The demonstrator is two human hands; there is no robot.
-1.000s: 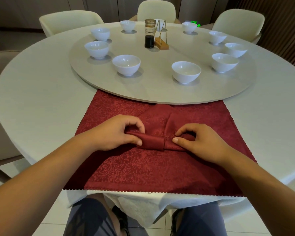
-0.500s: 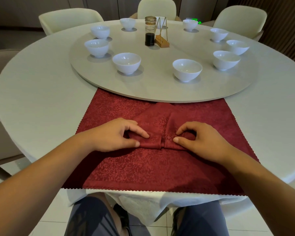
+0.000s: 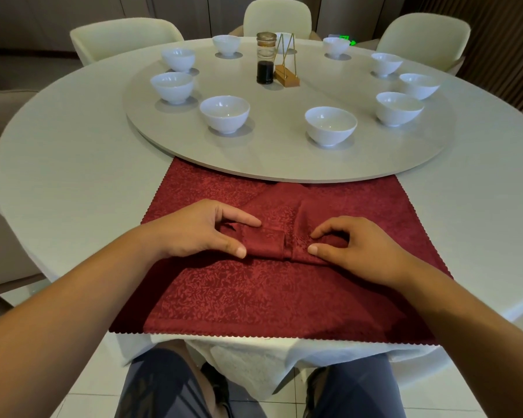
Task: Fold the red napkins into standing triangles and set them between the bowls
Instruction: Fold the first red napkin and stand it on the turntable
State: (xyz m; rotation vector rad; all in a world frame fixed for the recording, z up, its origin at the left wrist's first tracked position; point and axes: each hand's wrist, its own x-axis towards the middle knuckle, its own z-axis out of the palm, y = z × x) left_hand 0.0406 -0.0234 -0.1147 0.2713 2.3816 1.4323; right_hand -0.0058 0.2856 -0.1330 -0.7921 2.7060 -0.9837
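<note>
Found a flat napkin (image 3: 269,300) spread on the desk (image 3: 73,176), far edge running under the near rim of the turntable (image 3: 284,158). Saw a folded napkin (image 3: 272,236) lying on top, just in front of the turntable. Noted the left hand (image 3: 194,230) pinching the fold's left end between thumb and fingers (image 3: 242,220), and the right hand (image 3: 363,251) pinching the right end likewise. Noted white bowls (image 3: 224,114) ringed on the turntable and a dark bottle (image 3: 265,60) near its middle.
</note>
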